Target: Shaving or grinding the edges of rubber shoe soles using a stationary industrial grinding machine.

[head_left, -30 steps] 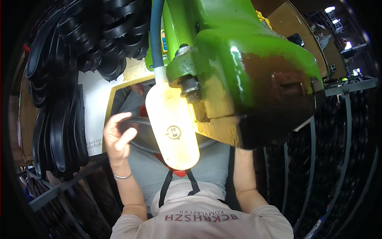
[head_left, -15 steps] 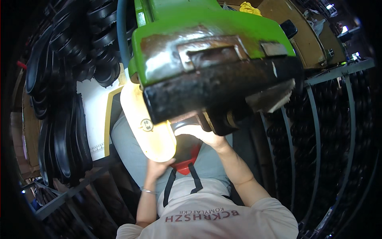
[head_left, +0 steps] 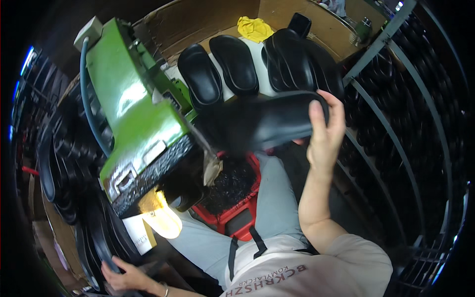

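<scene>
A black shoe sole (head_left: 282, 121), blurred at its left end, is held level by my right hand (head_left: 326, 128), thumb on top and fingers round its right end. It is to the right of a green trimming machine (head_left: 143, 114) and above a red bin (head_left: 235, 218) of black shavings. At the lower left, my left hand (head_left: 126, 277) grips the near end of another black sole (head_left: 105, 242), which lies against a stack of similar ones. The machine's lit lamp (head_left: 166, 222) shines below its head.
Several black soles (head_left: 235, 64) lie in a row on a white surface at the back, beside a yellow cloth (head_left: 255, 29) and a cardboard box (head_left: 208, 17). On the right stands a metal rack (head_left: 391, 119) full of black soles. A hose (head_left: 89, 99) runs down the machine's left side.
The view has swung, so the machine now appears farther left. My right hand has come out from under its head, carrying a sole rightward. My left hand has moved from beside the lamp to the left stack.
</scene>
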{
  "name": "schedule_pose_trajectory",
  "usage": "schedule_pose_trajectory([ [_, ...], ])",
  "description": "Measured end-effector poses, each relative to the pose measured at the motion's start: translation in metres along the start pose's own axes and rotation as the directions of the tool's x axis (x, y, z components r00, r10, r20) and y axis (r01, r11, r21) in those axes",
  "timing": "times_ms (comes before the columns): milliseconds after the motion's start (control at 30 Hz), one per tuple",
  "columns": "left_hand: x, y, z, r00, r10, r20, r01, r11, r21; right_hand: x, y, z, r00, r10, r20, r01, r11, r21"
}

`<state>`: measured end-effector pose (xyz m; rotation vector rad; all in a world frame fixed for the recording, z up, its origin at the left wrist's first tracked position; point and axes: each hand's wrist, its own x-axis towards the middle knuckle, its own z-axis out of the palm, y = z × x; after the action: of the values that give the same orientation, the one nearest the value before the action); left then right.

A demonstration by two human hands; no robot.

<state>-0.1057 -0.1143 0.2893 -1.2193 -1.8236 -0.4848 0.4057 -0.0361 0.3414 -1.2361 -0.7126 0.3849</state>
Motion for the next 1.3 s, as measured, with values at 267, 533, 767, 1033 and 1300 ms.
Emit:
schedule_pose_trajectory([
  [267,-0.004,-0.028,0.037,0.807,-0.357,0.471,0.219,0.921,0.323,0.015,0.126,0.151,0.856,0.402,0.324,-0.516,0.659,0.547],
  [533,0.015,-0.049,-0.008,0.886,-0.231,0.402,0.295,0.95,-0.103,-0.015,0.133,0.137,0.831,0.433,0.35,-0.52,0.828,0.21],
  [767,0.032,0.064,-0.098,0.666,0.605,0.436,0.103,0.505,-0.857,-0.124,0.126,0.042,0.097,0.49,0.866,-0.755,0.604,-0.257],
  [1033,-0.088,0.236,-0.05,0.344,0.513,0.786,0.867,-0.495,-0.057,-0.165,0.137,-0.124,0.545,0.625,0.559,-0.714,0.695,-0.08],
  [1300,-0.058,0.275,-0.051,0.528,0.474,0.704,0.8,0.0,-0.6,-0.226,0.15,-0.119,0.372,0.672,0.64,-0.859,0.511,-0.038],
])
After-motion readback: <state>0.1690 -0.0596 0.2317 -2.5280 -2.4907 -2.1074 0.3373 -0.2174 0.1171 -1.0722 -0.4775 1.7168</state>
